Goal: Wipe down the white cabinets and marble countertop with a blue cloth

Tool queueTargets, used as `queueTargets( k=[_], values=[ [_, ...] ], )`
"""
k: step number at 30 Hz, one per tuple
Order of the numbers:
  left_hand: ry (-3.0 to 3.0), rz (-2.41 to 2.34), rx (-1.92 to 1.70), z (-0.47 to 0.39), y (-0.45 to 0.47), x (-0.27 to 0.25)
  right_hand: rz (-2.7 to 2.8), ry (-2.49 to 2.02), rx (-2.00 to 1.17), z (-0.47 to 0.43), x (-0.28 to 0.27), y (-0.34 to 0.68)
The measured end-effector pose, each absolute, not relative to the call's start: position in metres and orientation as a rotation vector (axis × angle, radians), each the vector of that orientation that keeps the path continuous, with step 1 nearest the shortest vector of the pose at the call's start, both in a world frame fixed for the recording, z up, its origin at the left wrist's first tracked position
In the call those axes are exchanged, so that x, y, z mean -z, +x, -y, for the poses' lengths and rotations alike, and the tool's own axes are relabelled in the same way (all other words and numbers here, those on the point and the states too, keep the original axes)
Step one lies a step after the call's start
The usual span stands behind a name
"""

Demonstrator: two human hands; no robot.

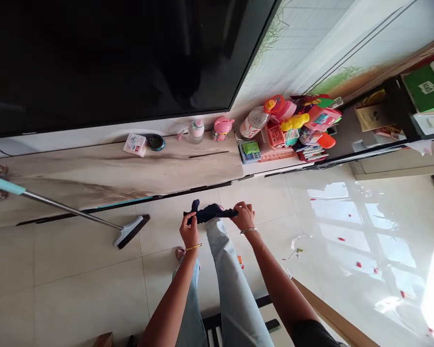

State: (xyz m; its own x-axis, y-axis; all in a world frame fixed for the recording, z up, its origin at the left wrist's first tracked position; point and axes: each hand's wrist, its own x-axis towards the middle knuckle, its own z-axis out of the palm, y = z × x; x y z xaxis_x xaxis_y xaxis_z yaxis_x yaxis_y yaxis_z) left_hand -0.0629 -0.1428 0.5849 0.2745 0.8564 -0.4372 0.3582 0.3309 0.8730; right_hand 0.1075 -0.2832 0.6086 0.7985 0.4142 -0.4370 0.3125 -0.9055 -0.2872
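A dark navy cloth (210, 213) is stretched sideways between my two hands, above the tiled floor and in front of my legs. My left hand (190, 231) is closed on its left end, fingers pinching the fabric, and a short piece sticks up past them. At the other end, my right hand (244, 217) pinches a narrow, twisted part. The cloth's exact kind does not show. Off to the left, a broom (132, 231) with a grey head and dark bristles touches the floor and leans across the cabinet ledge.
A long low cabinet (108, 168) runs ahead, below a large television (112, 58). On it stand a bottle (196, 131), a pink figure (223, 128) and a toy pile (292, 123). Red scraps (359, 264) and a wrapper (240, 261) litter the floor (87, 270).
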Motion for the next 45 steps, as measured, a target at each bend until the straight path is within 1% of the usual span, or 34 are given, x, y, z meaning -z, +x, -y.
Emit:
queueTargets(
  k=[3, 7, 8, 13, 16, 20, 23, 26, 30, 33, 35, 40, 45],
  values=[
    [1.263, -1.328, -0.475, 0.141, -0.023, -0.578, 0.517, -2.756, -0.858, 0.292, -0.611, 0.16],
    [1.261, -1.356, -0.44, 0.13, 0.043, -0.552, 0.42, -2.69, -0.96, 0.295, -0.589, 0.231],
    [1.26, -1.364, -0.436, 0.126, 0.061, -0.543, 0.382, -2.659, -0.928, 0.293, -0.58, 0.247],
    [1.313, -1.376, -0.426, 0.102, 0.145, -0.496, 0.179, -2.409, -0.568, 0.265, -0.524, 0.302],
    [1.387, -1.349, -0.395, 0.088, 0.18, -0.472, 0.126, -2.349, -0.516, 0.245, -0.49, 0.315],
    [1.757, -1.271, -0.362, 0.059, 0.199, -0.456, 0.137, -2.238, -0.358, 0.224, -0.461, 0.307],
    [2.18, -1.264, -0.361, 0.025, 0.2, -0.456, 0.333, -2.309, -0.305, 0.214, -0.453, 0.29],
    [2.438, -1.228, -0.275, -0.012, 0.202, -0.459, 0.553, -2.459, -0.411, 0.204, -0.446, 0.272],
    [2.535, -1.082, -0.037, -0.042, 0.211, -0.456, 0.593, -2.592, -0.471, 0.191, -0.433, 0.256],
    [2.561, -1.047, 0.117, -0.05, 0.213, -0.452, 0.589, -2.618, -0.436, 0.188, -0.425, 0.256],
    [2.573, -1.039, 0.155, -0.052, 0.204, -0.45, 0.616, -2.615, -0.406, 0.188, -0.423, 0.262],
    [2.28, -1.159, 0.031, -0.043, 0.126, -0.452, 0.698, -2.628, -0.37, 0.179, -0.424, 0.293],
    [2.136, -1.283, -0.029, -0.001, 0.027, -0.46, 0.691, -2.733, -0.421, 0.151, -0.429, 0.329]
  ],
)
